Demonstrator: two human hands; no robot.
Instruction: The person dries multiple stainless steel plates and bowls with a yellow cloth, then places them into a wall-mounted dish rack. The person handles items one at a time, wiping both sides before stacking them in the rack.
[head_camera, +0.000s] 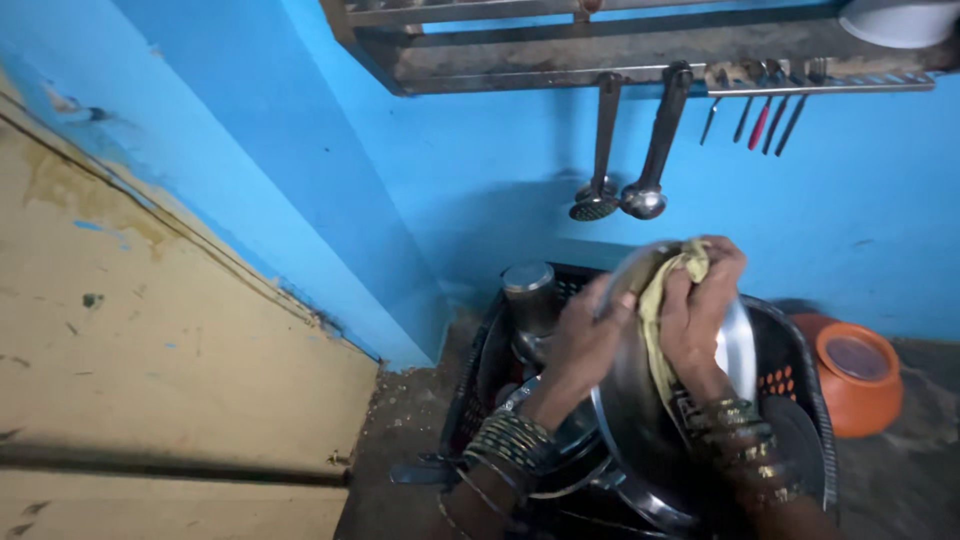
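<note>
Head view, lower right of frame: our left hand (580, 335) grips steel plate (640, 410) rim, right hand (700, 300) presses yellow cloth (665, 300) on it, over black basket (800, 370). Wiping stage, we reckon; flipping plate needs firm grip.

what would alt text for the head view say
Two hands wearing bangles wipe a round steel plate over a black basket of steel dishes: the left hand steadies its rim, the right hand presses a yellow cloth on it. Ladles hang on a blue wall; an orange clay pot sits beside.

a home kitchen: ladles (645, 195) hang from a steel wall rack (640, 60), washed steel vessels fill a basket (800, 370).
</note>
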